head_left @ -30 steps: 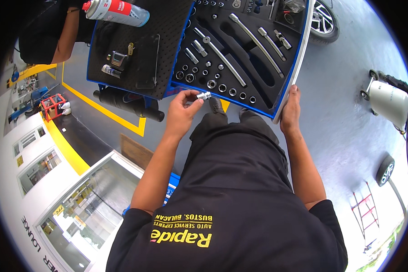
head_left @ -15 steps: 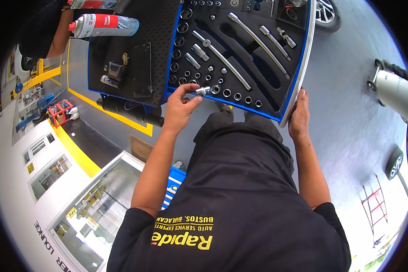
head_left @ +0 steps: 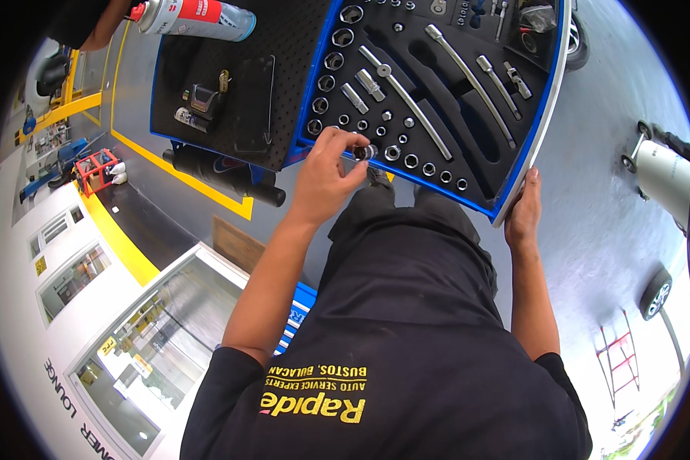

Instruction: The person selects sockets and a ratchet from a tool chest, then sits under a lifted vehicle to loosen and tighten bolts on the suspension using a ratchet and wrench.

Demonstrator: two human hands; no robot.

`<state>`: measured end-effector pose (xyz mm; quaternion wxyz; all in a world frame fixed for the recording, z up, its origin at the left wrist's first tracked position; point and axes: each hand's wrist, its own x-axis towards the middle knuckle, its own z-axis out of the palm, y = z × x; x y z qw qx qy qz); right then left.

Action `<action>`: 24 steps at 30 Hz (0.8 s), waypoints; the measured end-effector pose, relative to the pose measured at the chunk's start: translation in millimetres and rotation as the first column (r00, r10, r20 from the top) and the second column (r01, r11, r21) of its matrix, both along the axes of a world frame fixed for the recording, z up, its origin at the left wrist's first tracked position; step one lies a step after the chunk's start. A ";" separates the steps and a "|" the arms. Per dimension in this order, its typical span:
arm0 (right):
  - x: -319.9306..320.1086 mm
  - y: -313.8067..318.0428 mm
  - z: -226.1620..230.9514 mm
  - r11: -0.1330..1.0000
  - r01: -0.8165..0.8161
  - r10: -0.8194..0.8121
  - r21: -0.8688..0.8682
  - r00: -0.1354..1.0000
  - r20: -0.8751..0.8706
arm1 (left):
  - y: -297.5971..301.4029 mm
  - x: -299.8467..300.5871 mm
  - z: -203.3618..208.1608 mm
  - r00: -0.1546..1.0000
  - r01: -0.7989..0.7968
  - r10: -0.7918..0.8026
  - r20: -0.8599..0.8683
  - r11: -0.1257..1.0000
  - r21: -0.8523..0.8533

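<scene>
My left hand (head_left: 326, 180) is closed in a pinch, thumb and fingertips on a small chrome socket (head_left: 365, 152). The socket is over the front row of a black foam tool inlay (head_left: 406, 57), its hollow end showing; whether it touches the foam I cannot tell. My right hand (head_left: 524, 211) grips the right edge of the blue-rimmed drawer (head_left: 468, 205) that carries the inlay. Sockets of several sizes sit in the foam, such as a large socket (head_left: 343, 37) along the left side. A sliding T-bar (head_left: 406, 103) and an extension bar (head_left: 470, 84) lie in their slots.
Left of the drawer is a black ribbed top with a spray can (head_left: 199, 19) and a small dark device (head_left: 202, 101). A black cylinder (head_left: 226, 175) is mounted below it. Another person's arm (head_left: 109, 23) shows at the upper left. A white tank on wheels (head_left: 667, 157) stands at right.
My left hand has turned the socket from lying sideways to showing its hollow end, holding it over the front row. The drawer and my hands appear further right in the view.
</scene>
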<state>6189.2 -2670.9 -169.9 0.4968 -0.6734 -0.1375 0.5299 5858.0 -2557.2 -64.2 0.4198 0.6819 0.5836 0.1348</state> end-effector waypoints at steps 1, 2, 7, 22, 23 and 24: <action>-0.2 0.1 -0.7 1.000 -0.009 0.009 -0.016 1.000 0.002 | 0.7 1.2 -6.7 1.000 0.010 -0.010 -0.018 0.999 0.044; 0.3 -0.3 -2.2 0.999 -0.017 0.017 -0.032 1.000 0.004 | 0.7 1.3 -15.7 0.999 0.022 -0.019 -0.036 0.996 0.088; -2.4 0.6 4.2 0.997 -0.030 0.034 -0.067 0.997 0.071 | -3.2 8.6 -41.4 0.989 0.083 -0.058 -0.138 0.980 0.181; -2.2 -2.8 3.0 0.998 -0.026 0.028 -0.051 0.999 0.036 | 5.5 8.5 -46.8 0.943 0.207 -0.148 -0.298 0.962 0.178; -1.9 -2.5 1.2 0.998 -0.027 0.029 -0.048 0.999 0.042 | 6.4 8.9 -45.6 0.943 0.201 -0.146 -0.299 0.966 0.163; -2.9 -2.1 1.1 0.999 -0.029 0.031 -0.046 0.998 0.047 | 6.7 8.9 -45.0 0.943 0.195 -0.144 -0.301 0.970 0.148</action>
